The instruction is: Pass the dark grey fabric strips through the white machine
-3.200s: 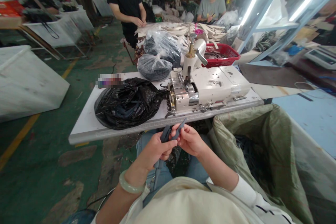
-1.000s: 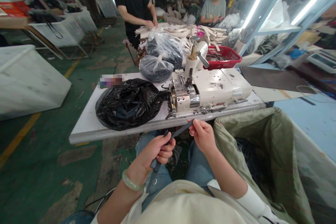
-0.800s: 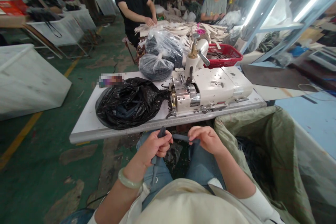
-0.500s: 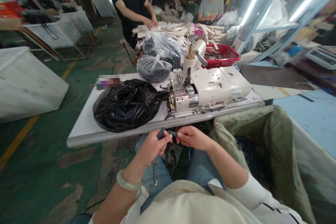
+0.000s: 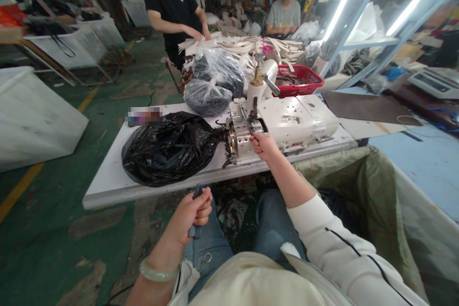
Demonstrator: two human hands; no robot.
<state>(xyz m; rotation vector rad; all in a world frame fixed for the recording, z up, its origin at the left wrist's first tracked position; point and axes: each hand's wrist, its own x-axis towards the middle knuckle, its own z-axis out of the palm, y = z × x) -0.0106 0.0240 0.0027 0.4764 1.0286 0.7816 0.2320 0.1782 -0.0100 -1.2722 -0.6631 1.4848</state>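
Gripping a dark grey strap (image 5: 196, 193) in our closed left hand (image 5: 193, 213), we hold that fist low over our left thigh, with strap ends showing above and below it. A pale jade bangle (image 5: 158, 272) sits on that wrist. Our right hand (image 5: 264, 146) is out over the table edge, fingers pinched on a thin dark strip (image 5: 251, 129) right at the metal feed head (image 5: 241, 131) of a cream-white leather skiving machine (image 5: 294, 122). Can't tell if strip and strap are one piece.

The machine stands on a white work table (image 5: 103, 196), with a brass-topped fitting (image 5: 256, 76) rising behind the head. Just left of it lies a black plastic bag (image 5: 168, 150) of dark strips, touching the machine's side. Two tied clear plastic bags (image 5: 208, 98) of dark material sit behind that. Behind the machine are a red plastic basket (image 5: 296, 81) and a heap of pale leather strips (image 5: 258, 47). A person in a black T-shirt (image 5: 172, 5) has both hands on that heap; a person in a grey T-shirt (image 5: 285, 12) sits further back. An olive woven sack (image 5: 333, 162) stands open beside our right knee, dark strips inside.
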